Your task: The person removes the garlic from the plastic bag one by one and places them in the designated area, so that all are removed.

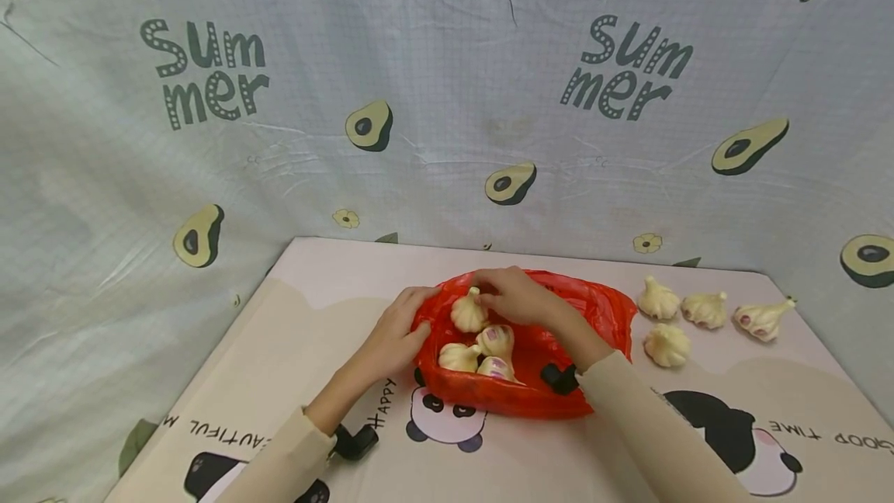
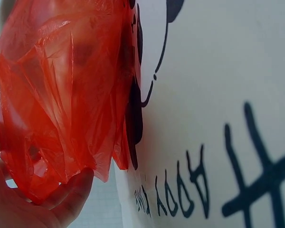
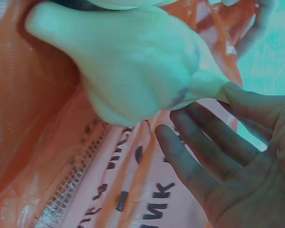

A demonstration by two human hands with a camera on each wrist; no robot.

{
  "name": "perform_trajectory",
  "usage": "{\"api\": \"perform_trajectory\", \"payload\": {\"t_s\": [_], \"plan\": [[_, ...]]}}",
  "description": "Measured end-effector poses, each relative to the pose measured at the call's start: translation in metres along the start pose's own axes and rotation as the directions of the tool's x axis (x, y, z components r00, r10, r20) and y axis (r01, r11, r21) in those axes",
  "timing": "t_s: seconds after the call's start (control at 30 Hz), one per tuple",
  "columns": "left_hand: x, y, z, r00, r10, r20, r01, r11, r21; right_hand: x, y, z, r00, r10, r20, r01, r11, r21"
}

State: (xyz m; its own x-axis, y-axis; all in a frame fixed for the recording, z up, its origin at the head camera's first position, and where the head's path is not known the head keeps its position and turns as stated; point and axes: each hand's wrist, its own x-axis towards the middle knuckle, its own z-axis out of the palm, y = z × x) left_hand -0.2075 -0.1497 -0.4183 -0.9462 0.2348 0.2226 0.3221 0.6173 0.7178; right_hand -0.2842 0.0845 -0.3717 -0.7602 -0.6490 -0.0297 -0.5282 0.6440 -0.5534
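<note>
A red plastic bag [image 1: 503, 400] lies opened out on the table, with several garlic bulbs inside at its left part. My left hand [image 1: 391, 338] grips the bag's left edge, the thumb on the near side and the fingers on the far side. In the left wrist view the red film [image 2: 71, 95] bunches between those fingers. Reaching in from the right, my right hand [image 1: 517, 297] pinches a garlic bulb [image 1: 469, 313] by its stem. Just nearer lie a white bulb [image 1: 457, 357] and two purple-streaked ones. A large bulb [image 3: 133, 66] fills the right wrist view's upper part.
To the right of the bag, several loose garlic bulbs [image 1: 667, 345] sit on the panda-print table cover [image 1: 335, 309]. Behind the table hangs a pale curtain [image 1: 433, 45] with avocado prints. Black wrist devices [image 1: 356, 441] are worn on both arms.
</note>
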Motion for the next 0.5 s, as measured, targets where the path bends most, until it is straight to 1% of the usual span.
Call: {"api": "perform_trajectory", "payload": {"t_s": [0.27,0.5], "plan": [[0.0,-0.001,0.001,1.0,-0.009,-0.003,0.009,1.0,0.006,-0.011,-0.007,-0.011,0.998,-0.036,-0.058,0.039,0.998,0.049],[0.0,-0.001,0.0,1.0,0.004,0.002,-0.004,1.0,0.005,-0.024,-0.011,-0.02,0.993,-0.02,-0.114,0.03,0.995,0.091]]}}
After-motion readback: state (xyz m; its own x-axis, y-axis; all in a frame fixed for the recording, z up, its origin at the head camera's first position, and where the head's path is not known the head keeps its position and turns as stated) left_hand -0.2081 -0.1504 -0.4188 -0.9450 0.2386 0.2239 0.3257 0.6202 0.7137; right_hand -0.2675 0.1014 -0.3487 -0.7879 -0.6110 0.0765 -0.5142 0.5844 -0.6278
